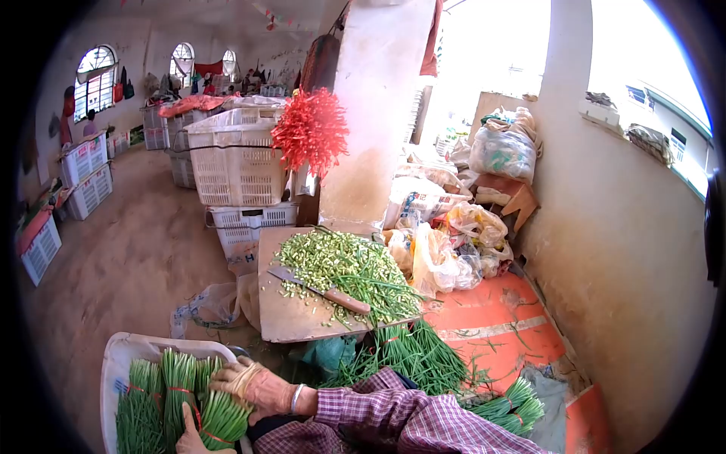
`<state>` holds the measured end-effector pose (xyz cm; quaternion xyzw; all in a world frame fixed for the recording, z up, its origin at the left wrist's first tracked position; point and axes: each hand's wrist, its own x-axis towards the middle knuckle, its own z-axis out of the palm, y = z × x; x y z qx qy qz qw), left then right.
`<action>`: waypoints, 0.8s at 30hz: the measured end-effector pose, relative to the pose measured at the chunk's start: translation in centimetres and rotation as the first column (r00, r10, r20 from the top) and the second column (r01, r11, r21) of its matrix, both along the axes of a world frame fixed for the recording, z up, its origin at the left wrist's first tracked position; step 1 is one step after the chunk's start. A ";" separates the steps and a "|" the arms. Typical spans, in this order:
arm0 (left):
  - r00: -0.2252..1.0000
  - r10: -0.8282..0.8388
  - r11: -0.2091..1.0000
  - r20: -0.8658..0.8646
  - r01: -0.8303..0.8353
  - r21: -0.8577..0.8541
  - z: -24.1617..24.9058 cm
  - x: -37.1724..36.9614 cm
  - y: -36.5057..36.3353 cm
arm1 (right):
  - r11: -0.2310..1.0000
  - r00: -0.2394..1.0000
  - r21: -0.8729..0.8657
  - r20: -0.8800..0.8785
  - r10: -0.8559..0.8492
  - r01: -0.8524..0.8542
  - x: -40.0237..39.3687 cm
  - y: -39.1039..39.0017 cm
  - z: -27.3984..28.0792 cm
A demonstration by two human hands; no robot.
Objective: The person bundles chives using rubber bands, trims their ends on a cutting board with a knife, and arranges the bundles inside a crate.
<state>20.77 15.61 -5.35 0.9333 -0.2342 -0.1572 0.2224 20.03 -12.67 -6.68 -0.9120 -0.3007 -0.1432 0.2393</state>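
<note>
A bundle of green stalks (pixel 227 418), tied with a red band, stands in the right part of a white plastic crate (pixel 223 349) at the lower left. My right hand (pixel 261 386), partly wrapped in tan material, curls its fingers over the bundle's top. Cut off by the bottom edge, my left hand (pixel 195 439) presses against the same bundle's left side, one finger pointing up. Other banded bundles (pixel 178 386) stand close beside it in the crate.
A low board (pixel 281 310) beyond my hands carries chopped green pieces (pixel 340 261) and a wooden-handled knife (pixel 325 291). Loose long stalks (pixel 416 359) lie under its near edge. Stacked white crates (pixel 234 159) stand behind, and filled plastic bags (pixel 442 257) sit along the right.
</note>
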 end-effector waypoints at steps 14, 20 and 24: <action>0.954 0.267 0.963 0.139 -0.269 -0.004 13.9 6.9 10.0 | 0.946 0.942 0.029 -0.112 -0.317 0.322 -11.7 -12.1 -4.3; 0.876 0.394 0.902 0.278 -0.427 0.067 8.0 14.3 8.4 | 0.951 0.945 0.086 -0.168 -0.281 0.298 -11.8 -11.3 -6.3; 0.885 0.444 0.873 0.142 -0.392 -0.289 -0.4 17.5 6.1 | 0.937 0.933 0.124 -0.204 -0.298 0.326 -12.0 -11.4 -5.7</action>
